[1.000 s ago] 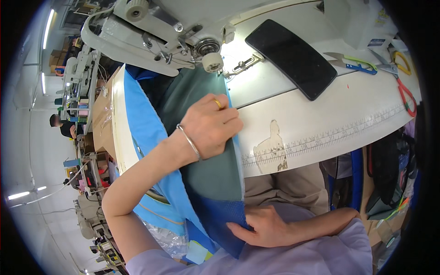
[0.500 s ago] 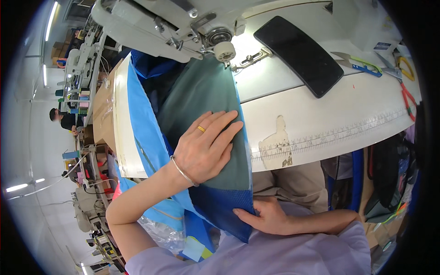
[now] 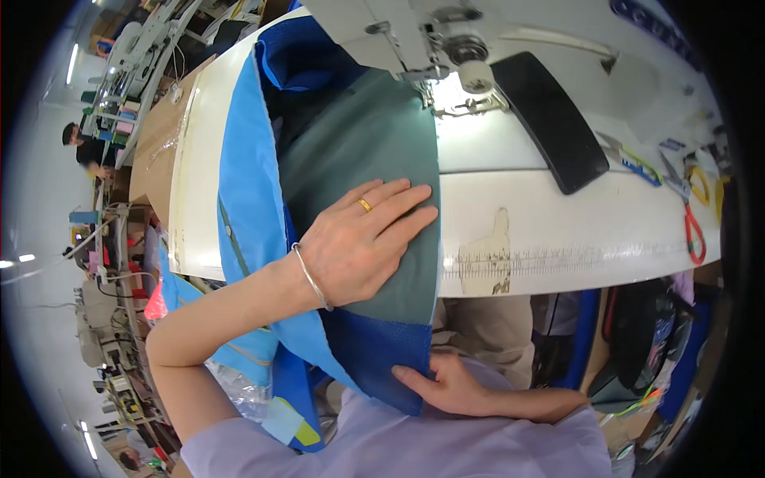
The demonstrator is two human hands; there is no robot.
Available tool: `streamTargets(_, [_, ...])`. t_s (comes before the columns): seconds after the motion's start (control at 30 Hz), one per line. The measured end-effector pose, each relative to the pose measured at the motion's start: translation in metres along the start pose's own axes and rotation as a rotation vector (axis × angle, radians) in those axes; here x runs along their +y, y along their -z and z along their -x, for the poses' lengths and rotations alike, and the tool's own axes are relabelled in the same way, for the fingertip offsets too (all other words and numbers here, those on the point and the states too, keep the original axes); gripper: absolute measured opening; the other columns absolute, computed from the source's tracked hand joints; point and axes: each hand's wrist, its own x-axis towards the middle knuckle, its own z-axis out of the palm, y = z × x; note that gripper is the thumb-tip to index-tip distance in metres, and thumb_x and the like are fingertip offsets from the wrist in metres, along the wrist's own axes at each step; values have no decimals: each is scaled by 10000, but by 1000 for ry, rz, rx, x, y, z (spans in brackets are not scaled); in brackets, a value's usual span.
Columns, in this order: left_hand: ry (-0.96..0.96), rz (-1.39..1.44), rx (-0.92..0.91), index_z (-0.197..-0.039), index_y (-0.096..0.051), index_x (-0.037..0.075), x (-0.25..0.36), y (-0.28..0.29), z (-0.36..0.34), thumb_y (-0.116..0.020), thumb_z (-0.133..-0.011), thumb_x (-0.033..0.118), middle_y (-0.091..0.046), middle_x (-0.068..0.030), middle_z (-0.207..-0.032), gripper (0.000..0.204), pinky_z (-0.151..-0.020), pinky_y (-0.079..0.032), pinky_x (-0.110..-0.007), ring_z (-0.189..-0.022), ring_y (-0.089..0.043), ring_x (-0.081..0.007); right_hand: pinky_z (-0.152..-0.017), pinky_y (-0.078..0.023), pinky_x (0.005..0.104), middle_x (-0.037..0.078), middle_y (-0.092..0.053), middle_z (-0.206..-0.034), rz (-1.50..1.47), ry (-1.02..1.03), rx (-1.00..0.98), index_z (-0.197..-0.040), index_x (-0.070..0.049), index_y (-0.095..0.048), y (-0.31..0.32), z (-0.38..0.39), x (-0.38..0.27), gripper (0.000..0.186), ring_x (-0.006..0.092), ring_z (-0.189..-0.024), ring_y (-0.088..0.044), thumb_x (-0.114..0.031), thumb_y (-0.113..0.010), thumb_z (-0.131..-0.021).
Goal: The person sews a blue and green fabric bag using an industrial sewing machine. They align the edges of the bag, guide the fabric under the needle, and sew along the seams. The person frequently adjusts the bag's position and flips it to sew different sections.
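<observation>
The left hand [image 3: 362, 243], fingers spread flat and wearing a gold ring and a thin bangle, presses down on the grey-green fabric panel [image 3: 358, 151], which lies on the white sewing table [image 3: 558, 239] and runs up under the needle of the sewing machine [image 3: 430, 40]. The right hand [image 3: 450, 382] sits low near the person's lap, its fingers pinching the bottom edge of the dark blue mesh fabric [image 3: 374, 354] that hangs off the table's front edge. A black rectangular pad [image 3: 550, 119] and red-handled scissors [image 3: 692, 223] lie on the table to the right, well apart from both hands.
</observation>
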Motion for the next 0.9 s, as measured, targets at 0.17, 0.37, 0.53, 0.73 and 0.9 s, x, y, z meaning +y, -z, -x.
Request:
streamTargets(0.17, [-12,-21,-15,-1314,-650,26,-4,1,-7,-723,-788,59,-594,-174,-1425,532,-1039,-525,-479,-1244,-624,-358,-711,-548,252,44,-774,-957,-82,31,13,-1172,33,-722,1,-3,10,294,44,-830,-634,-229,-665,-1053])
streamTargets(0.37, [-52,-45,19,-1242,-682,30,-21,2,-19,-732,-775,71,-642,-151,-1355,472,-1014,-538,-461,-1189,-649,-344,-716,-536,229,36,-769,-974,-52,-8,-20,-1171,37,-723,10,-16,-8,303,38,-844,-626,-237,-666,-1056])
streamTargets(0.53, [-72,-73,23,-1226,-685,55,-41,2,-36,-708,-801,79,-655,-142,-1334,427,-999,-549,-450,-1173,-661,-332,-689,-512,218,-3,-725,-902,-197,33,79,-1099,56,-726,10,-29,-24,304,29,-807,-597,-241,-677,-1052])
streamTargets(0.73, [-78,-94,-8,-1270,-663,89,-68,11,-54,-698,-814,79,-653,-130,-1339,457,-1010,-548,-449,-1175,-666,-319,-620,-460,238,-21,-654,-802,-275,2,163,-930,54,-718,14,-45,-34,303,44,-733,-557,-223,-675,-1046])
streamTargets(0.9, [-114,-193,16,-1214,-693,109,-48,10,-57,-704,-806,62,-662,-97,-1316,411,-977,-569,-412,-1119,-683,-312,-634,-507,326,39,-682,-783,-177,30,203,-934,81,-695,13,-42,-41,423,118,-719,-611,-307,-605,-1074])
